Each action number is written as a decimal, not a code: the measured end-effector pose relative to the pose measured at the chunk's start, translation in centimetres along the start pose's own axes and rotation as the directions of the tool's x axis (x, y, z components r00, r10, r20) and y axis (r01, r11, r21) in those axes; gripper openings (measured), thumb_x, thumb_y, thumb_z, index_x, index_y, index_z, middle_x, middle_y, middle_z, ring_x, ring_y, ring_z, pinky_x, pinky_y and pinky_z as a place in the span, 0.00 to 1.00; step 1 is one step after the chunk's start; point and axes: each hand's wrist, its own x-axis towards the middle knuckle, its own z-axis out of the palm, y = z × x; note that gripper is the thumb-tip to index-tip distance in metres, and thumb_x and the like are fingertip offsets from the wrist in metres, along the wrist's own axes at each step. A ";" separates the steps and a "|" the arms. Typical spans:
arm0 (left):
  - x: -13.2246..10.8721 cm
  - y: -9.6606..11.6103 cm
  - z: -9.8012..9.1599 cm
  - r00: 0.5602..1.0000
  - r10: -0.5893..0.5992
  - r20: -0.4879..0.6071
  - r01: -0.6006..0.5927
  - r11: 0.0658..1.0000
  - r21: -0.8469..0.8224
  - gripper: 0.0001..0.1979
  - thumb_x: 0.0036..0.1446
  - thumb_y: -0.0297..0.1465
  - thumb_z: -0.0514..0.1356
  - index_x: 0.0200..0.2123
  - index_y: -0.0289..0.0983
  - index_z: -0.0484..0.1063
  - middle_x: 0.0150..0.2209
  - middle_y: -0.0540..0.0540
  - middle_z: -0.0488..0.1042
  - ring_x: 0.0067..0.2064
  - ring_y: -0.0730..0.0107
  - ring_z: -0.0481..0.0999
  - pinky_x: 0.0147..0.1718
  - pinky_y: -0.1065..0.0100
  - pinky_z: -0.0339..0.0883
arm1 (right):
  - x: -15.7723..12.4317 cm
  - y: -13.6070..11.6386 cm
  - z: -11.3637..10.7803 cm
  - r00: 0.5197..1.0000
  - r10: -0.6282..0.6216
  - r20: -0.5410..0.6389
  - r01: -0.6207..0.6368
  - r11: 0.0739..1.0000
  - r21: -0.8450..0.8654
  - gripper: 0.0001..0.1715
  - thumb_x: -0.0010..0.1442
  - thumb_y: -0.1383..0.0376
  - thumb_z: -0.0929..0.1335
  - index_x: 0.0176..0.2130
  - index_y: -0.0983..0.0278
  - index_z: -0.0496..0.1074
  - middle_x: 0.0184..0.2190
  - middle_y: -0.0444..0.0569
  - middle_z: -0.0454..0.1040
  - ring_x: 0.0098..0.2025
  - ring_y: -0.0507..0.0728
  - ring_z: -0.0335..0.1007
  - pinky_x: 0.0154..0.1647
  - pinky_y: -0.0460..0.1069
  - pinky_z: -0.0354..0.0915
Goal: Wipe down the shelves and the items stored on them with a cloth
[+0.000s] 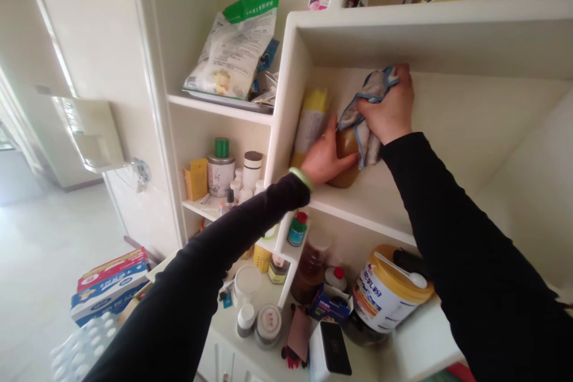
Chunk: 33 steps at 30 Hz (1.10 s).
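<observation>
My right hand (394, 104) is closed on a grey cleaning cloth with blue edging (373, 95), holding it against the back of the upper right shelf compartment. Part of the cloth hangs down below my fingers. Just left of it, my left hand (329, 158) grips a brown container (347, 158) on the same shelf, thumb and fingers apart around its side. Its top is hidden behind the cloth, so I cannot tell its exact kind. A pale canister with a yellow top (311, 122) leans by the compartment's left wall, behind my left hand.
A white and green bag (239, 48) lies on the upper left shelf. Below it stand a tin (221, 176), a yellow box (196, 180) and small bottles. Under the compartment are a yellow-lidded tub (380, 292), jars (268, 325) and a white box (329, 349). Cartons (110, 289) sit lower left.
</observation>
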 end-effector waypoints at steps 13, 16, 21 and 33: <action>0.1 0.2 -0.4 0.981 -0.044 0.189 0.115 0.918 -0.379 0.48 0.54 0.42 0.78 0.68 0.31 0.59 0.63 0.32 0.76 0.63 0.45 0.78 0.63 0.51 0.74 | -0.9 -1.0 -1.7 0.975 -0.140 -0.172 0.172 0.967 0.186 0.11 0.59 0.59 0.72 0.44 0.47 0.73 0.50 0.46 0.82 0.53 0.66 0.74 0.64 0.67 0.68; 0.2 0.2 -0.3 0.976 -0.054 0.210 0.135 0.909 -0.395 0.46 0.53 0.41 0.78 0.66 0.31 0.60 0.62 0.32 0.76 0.61 0.47 0.79 0.61 0.53 0.75 | -0.7 0.0 -1.1 0.945 -0.219 -0.242 0.267 0.946 0.186 0.12 0.55 0.64 0.73 0.38 0.48 0.72 0.46 0.46 0.82 0.52 0.67 0.75 0.63 0.69 0.68; 0.3 0.2 0.1 0.975 -0.081 0.206 0.156 0.912 -0.379 0.44 0.51 0.39 0.78 0.65 0.31 0.62 0.59 0.33 0.78 0.59 0.48 0.80 0.60 0.53 0.75 | -2.4 0.3 -1.2 0.917 -0.285 -0.280 0.317 0.945 0.076 0.16 0.57 0.68 0.72 0.40 0.45 0.74 0.48 0.46 0.82 0.60 0.69 0.74 0.69 0.72 0.67; 0.3 -0.1 0.2 0.986 -0.031 0.162 0.097 0.902 -0.420 0.43 0.51 0.40 0.78 0.63 0.31 0.63 0.61 0.32 0.77 0.64 0.45 0.77 0.65 0.52 0.71 | -9.5 0.4 -1.4 0.901 -0.273 -0.336 0.323 0.941 0.104 0.14 0.63 0.68 0.69 0.47 0.53 0.77 0.57 0.52 0.83 0.65 0.66 0.77 0.72 0.68 0.68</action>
